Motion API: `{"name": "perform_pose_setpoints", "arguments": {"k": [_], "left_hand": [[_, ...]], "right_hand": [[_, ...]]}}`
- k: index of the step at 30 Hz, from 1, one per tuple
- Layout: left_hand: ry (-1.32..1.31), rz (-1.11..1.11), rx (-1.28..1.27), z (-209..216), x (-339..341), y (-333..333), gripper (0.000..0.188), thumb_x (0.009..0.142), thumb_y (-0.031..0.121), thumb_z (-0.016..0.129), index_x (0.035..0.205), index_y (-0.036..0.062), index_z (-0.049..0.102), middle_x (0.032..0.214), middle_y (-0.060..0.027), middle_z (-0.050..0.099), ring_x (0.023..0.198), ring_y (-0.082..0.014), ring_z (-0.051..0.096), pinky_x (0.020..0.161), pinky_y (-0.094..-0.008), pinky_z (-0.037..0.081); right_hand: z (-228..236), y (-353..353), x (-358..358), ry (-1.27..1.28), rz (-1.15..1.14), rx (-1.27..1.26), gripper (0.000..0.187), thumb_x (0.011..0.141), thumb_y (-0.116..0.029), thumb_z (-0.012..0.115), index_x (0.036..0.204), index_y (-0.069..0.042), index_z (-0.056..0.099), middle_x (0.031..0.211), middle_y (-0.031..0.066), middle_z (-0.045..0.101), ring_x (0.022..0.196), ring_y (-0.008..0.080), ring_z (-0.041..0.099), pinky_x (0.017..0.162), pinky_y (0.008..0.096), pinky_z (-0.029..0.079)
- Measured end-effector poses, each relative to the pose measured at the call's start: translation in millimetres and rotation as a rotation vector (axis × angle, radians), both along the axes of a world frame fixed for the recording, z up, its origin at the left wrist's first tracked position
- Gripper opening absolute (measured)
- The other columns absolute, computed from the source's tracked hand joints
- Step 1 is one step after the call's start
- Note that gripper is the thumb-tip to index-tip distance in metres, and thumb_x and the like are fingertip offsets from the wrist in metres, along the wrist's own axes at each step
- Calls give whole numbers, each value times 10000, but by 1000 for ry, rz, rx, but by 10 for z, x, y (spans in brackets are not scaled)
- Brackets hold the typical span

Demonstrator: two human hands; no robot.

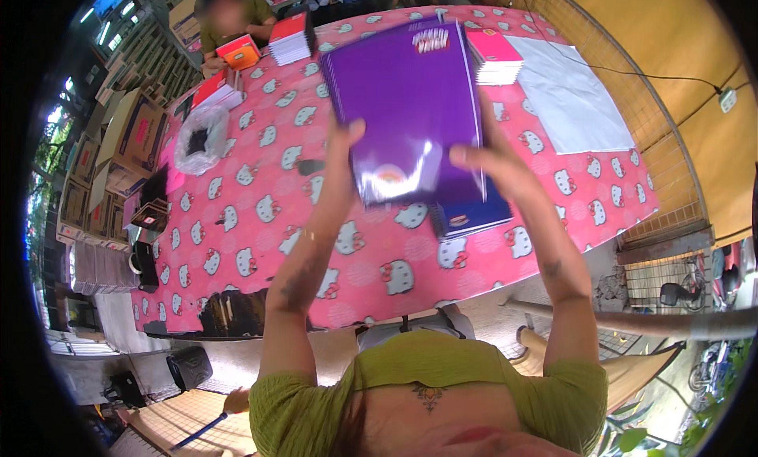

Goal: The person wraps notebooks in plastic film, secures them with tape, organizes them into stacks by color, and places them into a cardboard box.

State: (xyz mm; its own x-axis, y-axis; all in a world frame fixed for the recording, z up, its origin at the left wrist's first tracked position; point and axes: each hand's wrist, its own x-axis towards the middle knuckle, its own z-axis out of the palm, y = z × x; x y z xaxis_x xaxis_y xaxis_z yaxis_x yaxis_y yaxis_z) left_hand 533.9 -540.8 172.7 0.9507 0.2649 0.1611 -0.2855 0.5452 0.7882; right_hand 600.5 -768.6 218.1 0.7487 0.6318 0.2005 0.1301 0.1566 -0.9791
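Between both hands I hold up a purple spiral notebook [403,102], with edges of at least one more showing behind it. My left hand [344,147] grips its left edge with the thumb on the cover. On the right edge, my right hand [491,159] presses its thumb on the glossy front; the other fingers are hidden behind. Just below the purple notebook, dark blue notebooks [478,214] lie on the table, partly covered by it. A stack of pink notebooks [495,54] stands behind my right hand.
A pink patterned cloth covers the table [260,208]. Across it a person [229,23] holds an orange notebook [239,52], near red-covered stacks [291,39]. A clear plastic roll [200,140] lies at left, white sheet [572,94] at right. Cardboard boxes [130,141] stand beyond the left edge.
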Motion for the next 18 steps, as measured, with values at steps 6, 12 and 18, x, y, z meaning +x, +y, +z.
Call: {"name": "perform_pose_setpoints", "arguments": {"k": [6, 12, 18], "left_hand": [[153, -70, 48, 167, 1706, -504, 562, 851, 284, 657, 1285, 26, 412, 1116, -153, 565, 964, -242, 652, 795, -397, 587], [343, -43, 134, -450, 2436, -850, 678, 802, 257, 704, 1333, 18, 356, 1139, -166, 556, 950, -265, 644, 794, -401, 580], [627, -195, 301, -1223, 2791, -859, 587, 818, 352, 678, 1290, 68, 475, 1158, -92, 584, 1140, -244, 541, 968, -451, 450]], "right_hand": [[-279, -557, 1619, 206, -17, 37, 1096, 739, -428, 758, 1555, -83, 112, 1512, 215, 311, 1421, 332, 291, 1145, 441, 272], [-1149, -886, 2250, 535, 15, 130, 891, 815, -393, 724, 1516, -101, 258, 1445, 151, 431, 1337, 288, 424, 1106, 438, 347], [-1901, -1090, 2621, 703, 25, 70, 957, 795, -415, 755, 1521, -98, 218, 1421, 145, 451, 1317, 277, 447, 1083, 423, 379]]}}
